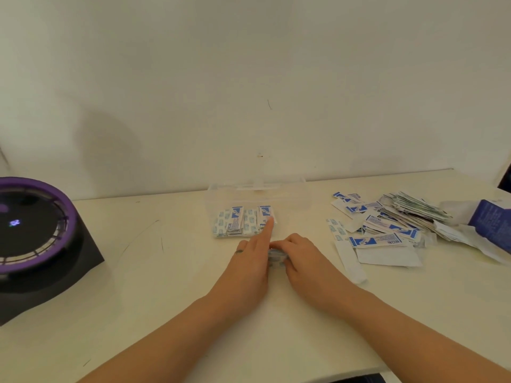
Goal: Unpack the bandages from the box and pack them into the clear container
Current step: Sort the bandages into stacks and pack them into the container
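The right hand (301, 255) is curling its fingers over a small stack (276, 257) of bandages near the middle of the worktop (166, 286), pinching it from the right. The left hand (249, 261) is lying against the stack's left side with its index finger (268, 226) stretched straight out. Whether its thumb is also gripping the stack I cannot tell, as that side is hidden.

The container (293, 189) is sitting open directly beyond both hands, near the back edge. Its left part is already holding a row of bandages (240, 221), standing on edge and running left to right. The index finger is reaching the right end of that row, so the free space is lying just right of the fingertip, straight ahead of the stack. The right hand is nearer that space, and I judge that a short forward push would seat the stack there.

A loose pile (392, 222) is still waiting towards the right edge, with the box (492, 219) beyond it. A purple-rimmed device (33, 225) is standing at the left edge.
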